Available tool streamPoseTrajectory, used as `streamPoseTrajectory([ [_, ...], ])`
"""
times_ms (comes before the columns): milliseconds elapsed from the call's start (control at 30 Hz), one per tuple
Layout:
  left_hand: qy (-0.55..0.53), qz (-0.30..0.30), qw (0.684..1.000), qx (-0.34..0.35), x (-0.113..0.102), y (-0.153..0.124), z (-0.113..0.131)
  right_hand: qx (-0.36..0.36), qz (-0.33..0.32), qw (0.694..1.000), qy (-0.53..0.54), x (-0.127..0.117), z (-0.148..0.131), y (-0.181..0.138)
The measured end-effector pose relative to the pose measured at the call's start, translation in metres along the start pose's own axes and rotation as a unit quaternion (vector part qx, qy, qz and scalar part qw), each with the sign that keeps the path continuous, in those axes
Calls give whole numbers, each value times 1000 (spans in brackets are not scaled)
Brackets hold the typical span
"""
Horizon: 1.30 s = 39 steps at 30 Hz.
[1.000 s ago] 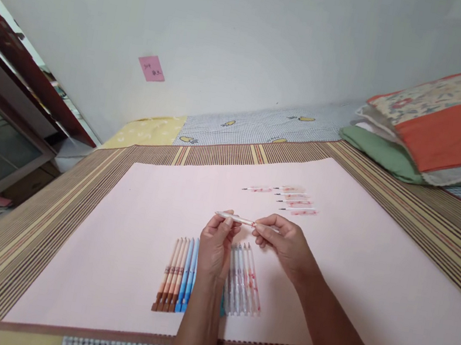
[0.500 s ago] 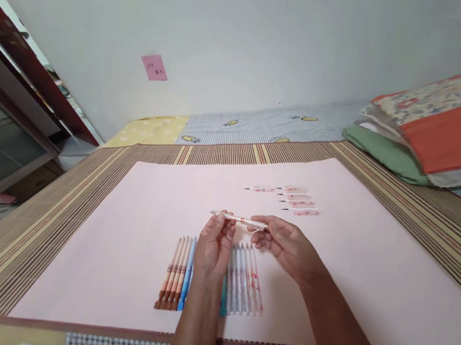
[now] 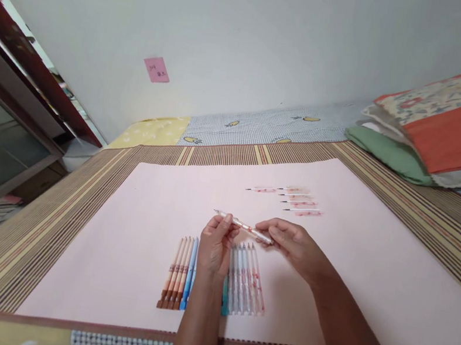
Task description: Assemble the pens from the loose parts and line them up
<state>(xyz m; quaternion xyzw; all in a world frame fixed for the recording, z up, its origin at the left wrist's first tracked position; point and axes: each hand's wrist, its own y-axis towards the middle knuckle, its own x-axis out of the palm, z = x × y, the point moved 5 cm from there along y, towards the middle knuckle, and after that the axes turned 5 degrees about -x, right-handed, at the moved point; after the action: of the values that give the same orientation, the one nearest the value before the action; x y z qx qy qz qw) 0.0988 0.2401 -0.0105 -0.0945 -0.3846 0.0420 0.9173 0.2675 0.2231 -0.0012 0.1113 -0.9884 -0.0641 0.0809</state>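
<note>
A white pen with red markings (image 3: pixel 247 228) is held above the pink sheet, slanting down to the right with its tip at the left. My left hand (image 3: pixel 214 244) pinches it near the tip end. The fingers of my right hand (image 3: pixel 294 248) close on its other end. Below, a row of pens lies side by side: peach-and-brown pens (image 3: pixel 176 276), blue pens (image 3: pixel 189 275), a teal-ended pen (image 3: pixel 226 298) and clear pens with pale or red patterns (image 3: pixel 249 283). My left hand and forearm hide the middle of the row.
Several thin white refills with dark tips (image 3: pixel 295 210), beside pink-printed pieces, lie on the pink sheet (image 3: pixel 78 252) beyond my hands. A striped mat (image 3: pixel 387 218) lies under the sheet. Folded bedding (image 3: pixel 454 140) is at the back right. A pink note (image 3: pixel 156 69) is on the wall.
The pen has tilted from nearly level to sloping, its right end now lower. My right hand has shifted slightly right and down with that end. The view has shifted a little.
</note>
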Motion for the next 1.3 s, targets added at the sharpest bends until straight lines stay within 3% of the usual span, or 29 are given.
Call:
streamPoseTrajectory([
  [133, 59, -19, 998, -4, 2, -1, -5, -20, 43, 992, -115, 1, -9, 0],
  [233, 101, -35, 994, -2, 5, -2, -10, -15, 36, 983, -178, 10, -15, -2],
  [467, 160, -37, 986, -14, 9, -3, -17, 23, 21, 980, -196, 15, -16, -5],
  [800, 6, 111, 994, -14, -33, 11, 26, 134, 6, 920, -369, -3, 15, -41],
  [1033, -14, 115, 993, -36, -34, 10, 24, 130, 44, 885, -445, -1, 27, -47],
  [1300, -22, 121, 991, -55, -30, 10, 22, 135, 40, 888, -437, 6, 29, -47],
])
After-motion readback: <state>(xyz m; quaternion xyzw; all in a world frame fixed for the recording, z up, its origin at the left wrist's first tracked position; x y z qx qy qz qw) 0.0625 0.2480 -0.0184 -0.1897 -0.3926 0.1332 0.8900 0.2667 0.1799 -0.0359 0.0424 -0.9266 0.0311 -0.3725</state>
